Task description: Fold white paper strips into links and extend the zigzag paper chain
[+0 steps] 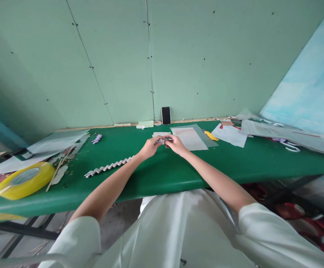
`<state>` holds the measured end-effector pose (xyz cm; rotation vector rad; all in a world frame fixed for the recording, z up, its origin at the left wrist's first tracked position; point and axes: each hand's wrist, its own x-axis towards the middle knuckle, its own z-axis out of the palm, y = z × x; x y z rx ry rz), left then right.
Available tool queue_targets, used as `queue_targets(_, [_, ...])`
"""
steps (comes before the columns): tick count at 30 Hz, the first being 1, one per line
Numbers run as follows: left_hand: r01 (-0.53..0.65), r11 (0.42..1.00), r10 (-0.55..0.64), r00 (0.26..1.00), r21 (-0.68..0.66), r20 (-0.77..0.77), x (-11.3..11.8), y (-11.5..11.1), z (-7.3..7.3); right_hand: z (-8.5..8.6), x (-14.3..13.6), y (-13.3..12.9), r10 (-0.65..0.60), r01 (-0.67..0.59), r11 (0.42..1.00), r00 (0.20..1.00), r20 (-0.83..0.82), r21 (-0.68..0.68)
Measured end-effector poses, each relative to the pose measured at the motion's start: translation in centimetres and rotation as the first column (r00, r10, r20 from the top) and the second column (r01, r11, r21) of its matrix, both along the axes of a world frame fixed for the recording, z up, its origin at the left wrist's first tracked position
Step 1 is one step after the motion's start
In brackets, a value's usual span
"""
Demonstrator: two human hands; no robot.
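Observation:
My left hand and my right hand meet above the middle of the green-covered table. Fingertips of both are pinched on a small whitish folded paper piece, mostly hidden by the fingers. A zigzag chain of folded paper lies to the left and passes out of sight behind my left forearm; whether it joins the held piece I cannot tell. Just beyond my fingers rests a pale slip of paper. Close to my right hand are white paper sheets.
A phone leans against the green wall. On the left are a big roll of yellow tape, thin sticks and a small purple folded piece. To the right lie a yellow cutter and loose papers.

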<state>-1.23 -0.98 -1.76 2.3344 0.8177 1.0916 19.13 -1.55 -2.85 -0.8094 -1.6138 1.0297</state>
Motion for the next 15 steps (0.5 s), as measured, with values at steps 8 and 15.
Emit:
queue_targets(8, [0.145, 0.966, -0.102, 0.974, -0.214, 0.201, 0.13, 0.10, 0.15, 1.22, 0.98, -0.46, 0.075, -0.074, 0.997, 0.995, -0.066, 0.007])
queue_targets(15, [0.214, 0.938, -0.134, 0.950, -0.272, 0.283, 0.21, 0.02, 0.15, 1.10, 0.79, -0.26, 0.064, -0.064, 0.998, 0.996, -0.058, 0.008])
